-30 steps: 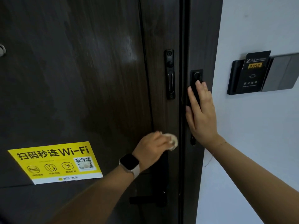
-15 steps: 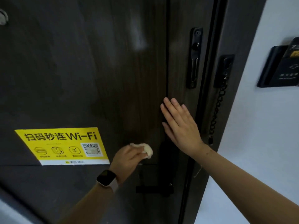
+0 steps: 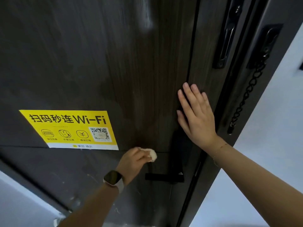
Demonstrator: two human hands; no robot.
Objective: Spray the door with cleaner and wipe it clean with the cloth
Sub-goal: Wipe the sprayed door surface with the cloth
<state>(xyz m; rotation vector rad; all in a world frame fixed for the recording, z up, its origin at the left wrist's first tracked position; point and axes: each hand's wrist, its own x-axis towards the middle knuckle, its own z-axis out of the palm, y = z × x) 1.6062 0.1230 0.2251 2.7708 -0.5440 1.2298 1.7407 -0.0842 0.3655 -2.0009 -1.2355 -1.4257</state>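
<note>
A dark wood-grain door [image 3: 98, 54] fills most of the view. My left hand [image 3: 132, 161], a watch on its wrist, grips a small wadded pale cloth [image 3: 152, 155] and presses it to the door just right of the yellow sign's lower corner. My right hand [image 3: 196, 115] lies flat against the door with straight fingers, above the black lever handle [image 3: 164, 176]. No spray bottle is in view.
A yellow Wi-Fi sign [image 3: 70, 128] is stuck on the door at left. A black slide latch [image 3: 227, 35] and a hanging security chain [image 3: 247, 95] sit at the door's right edge. White wall [image 3: 270, 145] lies to the right.
My left hand with the cloth has moved down and left from the door's edge toward the sign. My right hand shifted from the frame onto the door panel. The view swung left.
</note>
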